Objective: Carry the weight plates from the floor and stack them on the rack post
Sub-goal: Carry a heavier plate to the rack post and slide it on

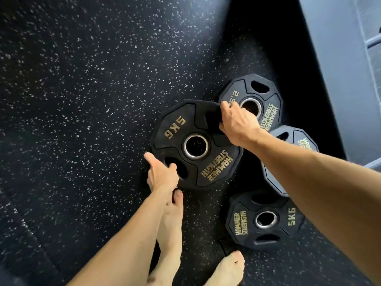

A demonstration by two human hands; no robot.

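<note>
My right hand (pixel 237 122) is clamped on the far edge of the big 5 kg plate (pixel 195 144), fingers curled down through the grip slot at its upper right and the thumb side wrapped over the rim. My left hand (pixel 161 172) has hold of the near-left edge of the same plate, fingers hooked into the oval grip slot there with the thumb sticking out past the rim toward the floor (pixel 82 100). So both of my hands are curled onto this one plate, on opposite sides of its steel-ringed centre hole. I cannot tell whether the plate is off the floor or lying flat on it.

Just beyond my right hand lies the 2.5 kg plate (pixel 252 100), flat on the floor, its near edge tucked under or touching the 5 kg plate's rim; which of the two I cannot make out. A third plate (pixel 288 157) sits to the right, largely hidden under my right forearm, so its marking is unreadable. A second 5 kg plate (pixel 265 220) lies nearer to me, flat, apart from the one I hold.

My bare left foot (pixel 171 223) stands with its toes just beside the held plate's near edge, under my left wrist. My right foot (pixel 228 267) is at the bottom, close to the second 5 kg plate. The floor is black rubber with white flecks. Along the right runs a grey wall (pixel 340 79). The rack post is out of view.
</note>
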